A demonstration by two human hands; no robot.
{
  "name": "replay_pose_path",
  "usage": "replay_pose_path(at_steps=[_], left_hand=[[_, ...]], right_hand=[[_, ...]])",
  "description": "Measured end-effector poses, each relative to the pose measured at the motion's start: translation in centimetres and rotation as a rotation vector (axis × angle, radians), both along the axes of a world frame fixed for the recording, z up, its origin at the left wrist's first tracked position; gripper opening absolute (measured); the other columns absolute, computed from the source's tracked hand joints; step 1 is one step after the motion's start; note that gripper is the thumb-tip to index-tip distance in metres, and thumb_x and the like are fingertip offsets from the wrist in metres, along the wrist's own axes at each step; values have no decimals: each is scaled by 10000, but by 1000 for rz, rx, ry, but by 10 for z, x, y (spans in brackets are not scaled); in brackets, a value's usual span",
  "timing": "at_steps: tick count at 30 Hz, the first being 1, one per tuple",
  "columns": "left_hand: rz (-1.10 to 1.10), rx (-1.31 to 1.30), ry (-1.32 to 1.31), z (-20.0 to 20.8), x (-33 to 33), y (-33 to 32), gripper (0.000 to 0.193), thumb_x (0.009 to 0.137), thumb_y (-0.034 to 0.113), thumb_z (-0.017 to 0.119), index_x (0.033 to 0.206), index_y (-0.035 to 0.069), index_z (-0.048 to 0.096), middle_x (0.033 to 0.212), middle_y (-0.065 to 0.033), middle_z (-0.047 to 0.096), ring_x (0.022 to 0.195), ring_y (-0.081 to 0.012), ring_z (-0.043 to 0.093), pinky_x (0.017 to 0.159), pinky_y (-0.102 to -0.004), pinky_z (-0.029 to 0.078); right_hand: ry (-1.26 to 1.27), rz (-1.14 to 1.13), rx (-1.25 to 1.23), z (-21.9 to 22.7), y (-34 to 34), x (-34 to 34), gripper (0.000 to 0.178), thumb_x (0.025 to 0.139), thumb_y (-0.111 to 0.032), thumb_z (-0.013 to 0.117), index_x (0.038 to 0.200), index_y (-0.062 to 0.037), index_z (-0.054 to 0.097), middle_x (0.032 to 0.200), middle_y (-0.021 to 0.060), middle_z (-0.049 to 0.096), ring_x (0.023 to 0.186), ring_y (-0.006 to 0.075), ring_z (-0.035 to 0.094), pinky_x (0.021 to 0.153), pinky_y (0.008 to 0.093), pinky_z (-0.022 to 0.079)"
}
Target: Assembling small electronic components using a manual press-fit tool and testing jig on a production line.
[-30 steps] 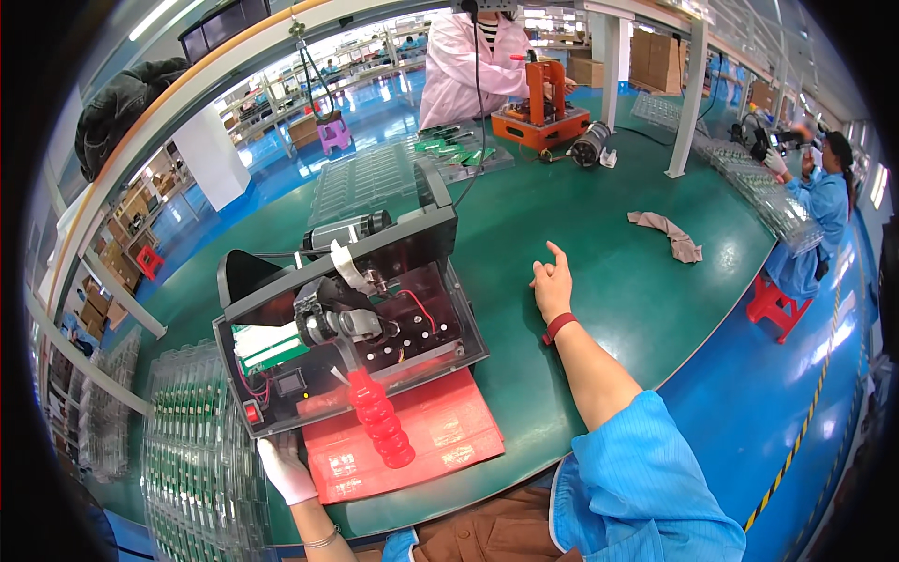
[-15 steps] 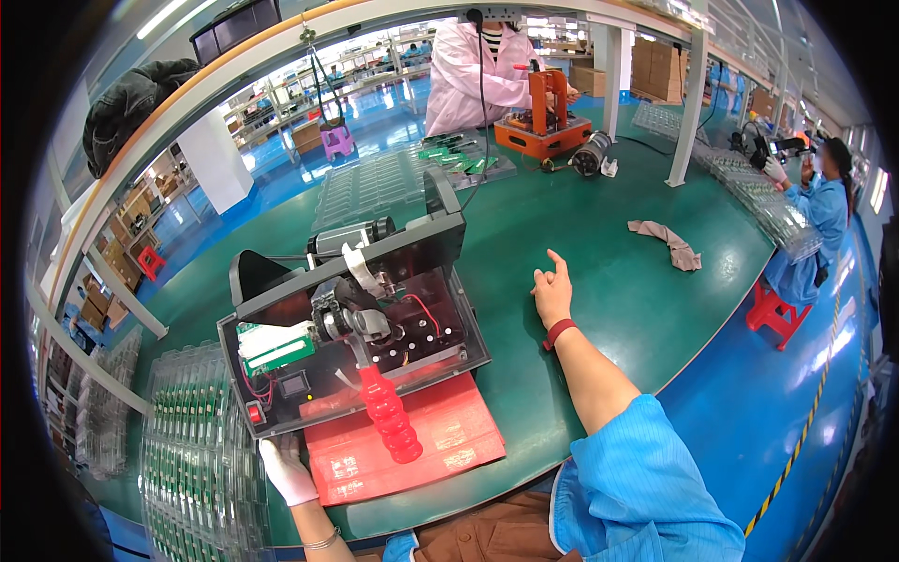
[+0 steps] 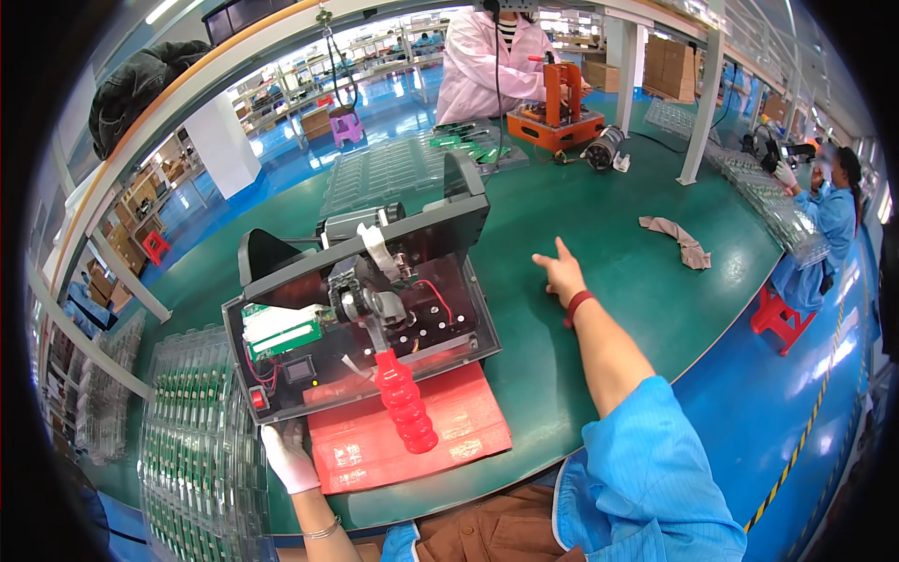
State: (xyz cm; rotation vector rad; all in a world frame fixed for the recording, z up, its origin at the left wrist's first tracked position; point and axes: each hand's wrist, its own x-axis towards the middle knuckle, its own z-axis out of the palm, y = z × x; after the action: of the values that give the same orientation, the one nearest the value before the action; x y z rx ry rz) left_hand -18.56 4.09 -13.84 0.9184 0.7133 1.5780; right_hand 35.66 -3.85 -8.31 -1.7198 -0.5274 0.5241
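Note:
A black benchtop machine with a red ribbed lever handle, a green circuit board and a motor sits before me, its hinged cover raised. My left hand, in a white glove, grips the machine's near left corner; its fingertips are partly hidden by the casing. A red sheet lies partly under the machine's front edge. To the right of the machine, my bare right hand hovers over the green table with fingers spread, holding nothing. A red band circles that wrist.
Clear trays with green boards stand at the left. Another clear tray lies behind the machine. Far off are an orange fixture, a motor and a person in pink. A crumpled cloth lies right; metal posts frame the table.
The machine's front edge has shifted away from me over the red sheet, with my left hand at its corner. My right hand has moved slightly, its fingers spreading. The view shifted a little.

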Motion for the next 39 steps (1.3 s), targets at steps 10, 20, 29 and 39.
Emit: replay_pose_path(at_steps=[10, 20, 29, 39], left_hand=[[42, -117, 28, 12, 8, -14, 352, 975, 322, 485, 1265, 123, 511, 1184, -62, 567, 881, -231, 602, 724, -305, 457], [118, -134, 121, 18, 17, -18, 306, 975, 113, 431, 1276, 53, 443, 1081, -136, 582, 888, -239, 670, 711, -290, 524], [107, -153, 42, 26, 26, -22, 431, 986, 297, 473, 1341, 58, 421, 1147, -124, 568, 886, -216, 626, 766, -291, 497], [123, -185, 103, 34, 26, -25, 402, 997, 281, 443, 1329, 54, 440, 1151, -106, 562, 879, -200, 622, 772, -283, 494]], right_hand=[[138, 11, -55, -13, 16, 24, 788, 850, -211, 649, 1508, -197, 215, 812, 76, 523, 659, 150, 461, 627, 353, 558], [257, 113, -32, -34, 18, 51, 737, 889, -226, 614, 1504, -202, 208, 562, 2, 361, 473, 91, 336, 474, 285, 474], [265, 238, 5, -82, 33, 109, 736, 889, -238, 598, 1507, -193, 200, 642, 30, 495, 491, 108, 421, 452, 281, 430], [218, 307, 23, -98, 29, 141, 636, 852, -388, 655, 1409, -271, 371, 587, -20, 335, 530, 100, 340, 621, 320, 405]])
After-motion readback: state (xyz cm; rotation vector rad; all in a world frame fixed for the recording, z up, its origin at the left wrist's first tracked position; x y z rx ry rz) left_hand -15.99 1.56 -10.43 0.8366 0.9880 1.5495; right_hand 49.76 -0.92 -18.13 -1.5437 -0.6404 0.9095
